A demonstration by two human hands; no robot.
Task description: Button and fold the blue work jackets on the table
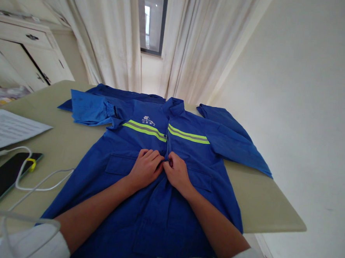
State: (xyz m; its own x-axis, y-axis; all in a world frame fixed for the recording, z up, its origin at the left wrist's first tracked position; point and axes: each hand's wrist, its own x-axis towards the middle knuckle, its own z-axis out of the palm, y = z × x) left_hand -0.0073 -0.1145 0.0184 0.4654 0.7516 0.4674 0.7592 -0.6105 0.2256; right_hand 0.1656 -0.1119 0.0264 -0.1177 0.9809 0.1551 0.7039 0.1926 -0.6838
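A blue work jacket (112, 203) with yellow-green and grey reflective stripes across the chest lies front side up, collar pointing away from me. White lettering and a logo mark one side of its chest. My left hand (147, 167) and my right hand (177, 172) meet at the jacket's front edge, below the stripes. Both have their fingers closed on the fabric there, fingertips nearly touching. Whatever button sits between the fingertips is hidden. Above the hands, the front opening shows a small dark button near the stripe.
The jacket rests on a pale green table (261, 204). To the left are a printed sheet (11, 129), a black phone (4, 179) and a looping white cable (47, 187). More dark blue cloth (130, 95) lies behind the collar. A white cabinet (28, 54) and curtains (114, 32) stand beyond.
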